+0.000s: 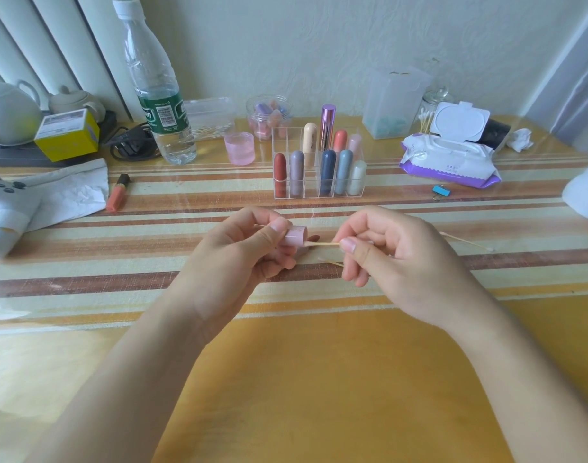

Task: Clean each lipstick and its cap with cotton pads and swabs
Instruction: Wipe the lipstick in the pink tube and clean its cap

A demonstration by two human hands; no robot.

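My left hand [249, 248] grips a pale pink lipstick cap [295, 236] with its open end facing right. Thumb and fingers of my right hand [386, 259] pinch a wooden cotton swab [322, 244] whose tip goes into the cap's mouth. Under my hands, partly hidden, lies another pink piece [302, 251] on the table. A second swab [329, 261] lies below my right fingers, and a third swab [466, 242] to the right of that hand. Several capped lipsticks stand in a clear organizer [319, 165] behind my hands.
A water bottle [159, 95], a pink cup [239, 149] and a jar of small items [269, 116] stand at the back. A wet-wipe pack [449, 155], a swab jar [429, 111] and a blue clip [441, 191] are right. An orange lipstick [118, 192] and paper [68, 192] lie left.
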